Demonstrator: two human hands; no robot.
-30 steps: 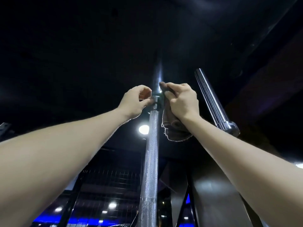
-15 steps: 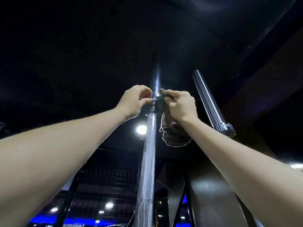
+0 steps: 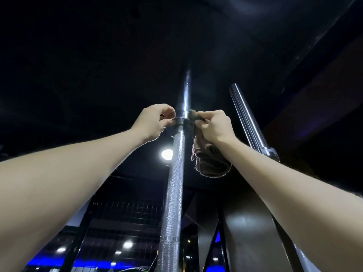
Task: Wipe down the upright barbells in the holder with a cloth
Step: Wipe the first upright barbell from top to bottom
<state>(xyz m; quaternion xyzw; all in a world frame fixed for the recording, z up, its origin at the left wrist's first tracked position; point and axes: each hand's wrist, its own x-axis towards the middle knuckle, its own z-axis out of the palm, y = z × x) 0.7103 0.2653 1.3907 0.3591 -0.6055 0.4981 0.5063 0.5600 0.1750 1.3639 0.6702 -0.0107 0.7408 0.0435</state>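
Head view: the camera looks steeply up along two bare forearms toward a dark ceiling.
Near barbell (image 3: 175,173): an upright steel bar in the middle of the scene, running from the bottom edge up into the dark. Its lower shaft is cross-hatched with fine knurling and shines silver; a smooth ring breaks the knurling low down. Higher up sits a dark collar (image 3: 181,121), and above it the smooth sleeve narrows away, lit by one bright streak.
Second barbell (image 3: 248,122): to the right and farther off, tilted leftward at the top. Only its smooth chrome sleeve and a shiny collar at the sleeve's lower end show; the rest is hidden behind the right forearm.
Left hand (image 3: 154,121): fingers curled, thumb and fingertips pinching the left edge of the dark collar.
Right hand (image 3: 213,125): clenched around a cloth, pressing a bunched bit of it against the right side of the collar.
Cloth (image 3: 211,160): brownish, folded in thick layers with a frayed edge, hanging below the right hand just right of the knurled shaft.
Background: a round ceiling light (image 3: 167,154) glows just left of the near bar. Dark frame struts, small lamps and a blue glow fill the bottom of the scene.
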